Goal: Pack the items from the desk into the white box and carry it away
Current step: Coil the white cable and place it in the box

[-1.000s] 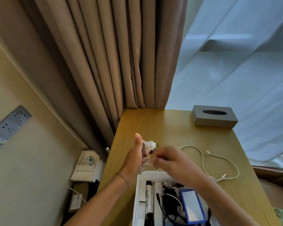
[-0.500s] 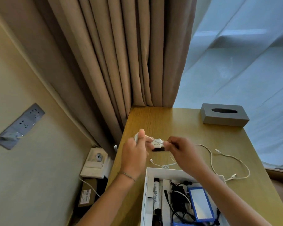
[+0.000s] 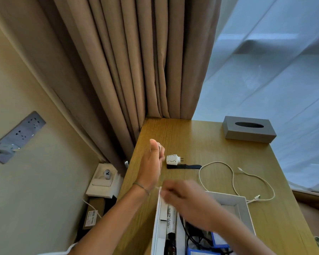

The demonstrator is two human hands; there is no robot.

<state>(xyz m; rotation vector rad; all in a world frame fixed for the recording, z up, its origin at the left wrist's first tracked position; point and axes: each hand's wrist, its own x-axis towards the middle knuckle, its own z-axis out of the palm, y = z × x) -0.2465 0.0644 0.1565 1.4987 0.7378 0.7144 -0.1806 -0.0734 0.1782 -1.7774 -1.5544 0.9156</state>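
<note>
The white box (image 3: 234, 198) lies at the desk's near edge and holds a marker (image 3: 170, 216), black cables (image 3: 193, 236) and a blue-edged item (image 3: 217, 243). My left hand (image 3: 152, 166) is raised edge-on over the desk's left side, a bit of thin white cable (image 3: 160, 145) showing at its fingertips. My right hand (image 3: 186, 199) is blurred above the box's far left corner, fingers curled, with a thin strand running to it from below my left wrist. On the desk lie a white plug adapter (image 3: 172, 159), a black strap (image 3: 186, 166) and a longer white cable (image 3: 233, 181).
A grey tissue box (image 3: 249, 132) stands at the desk's far right. Brown curtains (image 3: 136, 61) hang behind the desk (image 3: 201, 140). On the floor to the left sit an open white carton (image 3: 102, 181) and a cardboard package (image 3: 92, 216). A socket panel (image 3: 17, 137) is on the wall.
The plug adapter, held between both hands half a second ago, now lies on the desk. My right hand has dropped back toward the box, drawing the thin cable with it.
</note>
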